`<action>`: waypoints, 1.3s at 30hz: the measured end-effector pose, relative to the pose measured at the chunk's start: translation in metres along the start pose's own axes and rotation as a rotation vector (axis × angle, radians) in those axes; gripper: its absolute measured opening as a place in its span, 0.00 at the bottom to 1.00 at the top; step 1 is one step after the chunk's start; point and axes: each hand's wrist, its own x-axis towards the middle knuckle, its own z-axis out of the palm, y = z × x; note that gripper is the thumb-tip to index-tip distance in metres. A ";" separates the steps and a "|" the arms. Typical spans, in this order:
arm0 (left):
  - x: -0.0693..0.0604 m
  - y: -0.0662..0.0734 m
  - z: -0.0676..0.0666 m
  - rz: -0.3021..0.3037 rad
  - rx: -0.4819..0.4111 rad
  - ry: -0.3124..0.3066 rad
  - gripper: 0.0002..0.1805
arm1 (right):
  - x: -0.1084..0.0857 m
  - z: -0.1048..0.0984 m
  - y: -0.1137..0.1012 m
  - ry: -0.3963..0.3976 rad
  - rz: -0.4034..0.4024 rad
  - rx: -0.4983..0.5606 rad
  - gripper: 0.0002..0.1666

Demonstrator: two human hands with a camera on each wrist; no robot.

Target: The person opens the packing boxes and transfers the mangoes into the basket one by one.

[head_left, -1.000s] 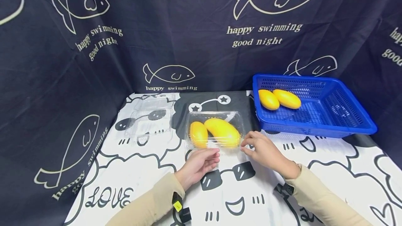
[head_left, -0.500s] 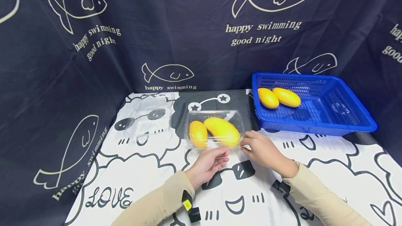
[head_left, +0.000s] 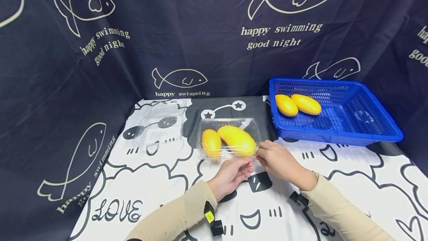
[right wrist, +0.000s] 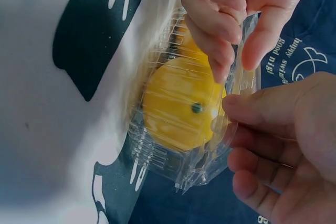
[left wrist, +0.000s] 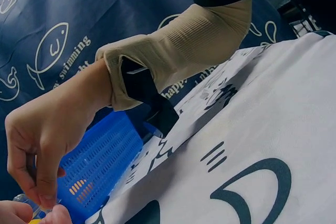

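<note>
A clear plastic clamshell box (head_left: pixel 230 122) sits mid-table with two yellow mangoes in it, a smaller left mango (head_left: pixel 211 142) and a larger right mango (head_left: pixel 236 140). My right hand (head_left: pixel 279 161) pinches its front right corner between thumb and fingers. Close beside it, my left hand (head_left: pixel 230 177) is at the front rim; in the right wrist view the rim passes between this left thumb and curled fingers (right wrist: pixel 219 59). That view also shows the mango's green-tipped end (right wrist: pixel 181 103) through the ribbed plastic wall.
To the right at the back stands a blue perforated basket (head_left: pixel 337 137) holding two more mangoes (head_left: pixel 305 104). More clear plastic containers (head_left: pixel 159 129) lie at the back left. A dark fabric wall (head_left: pixel 214 58) rises behind and beside the patterned tablecloth (head_left: pixel 143 185).
My left hand has slid rightward along the box's front edge until close to the right hand. My right hand has stayed at the corner, and the box and mangoes have not moved.
</note>
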 end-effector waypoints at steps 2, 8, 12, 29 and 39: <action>0.001 0.000 0.001 -0.009 -0.015 -0.009 0.18 | 0.001 0.000 -0.001 -0.010 0.003 -0.015 0.08; 0.003 -0.002 0.006 -0.003 -0.011 -0.014 0.15 | 0.002 -0.002 -0.002 -0.037 0.002 -0.030 0.09; 0.006 -0.004 0.010 0.004 -0.012 -0.013 0.13 | 0.002 -0.002 -0.002 -0.042 -0.007 -0.019 0.09; 0.012 -0.006 0.014 0.012 -0.019 0.014 0.14 | 0.003 -0.004 -0.002 -0.043 -0.039 0.017 0.14; 0.019 -0.007 0.019 0.013 -0.020 0.008 0.15 | 0.003 0.003 0.001 -0.040 -0.075 -0.014 0.18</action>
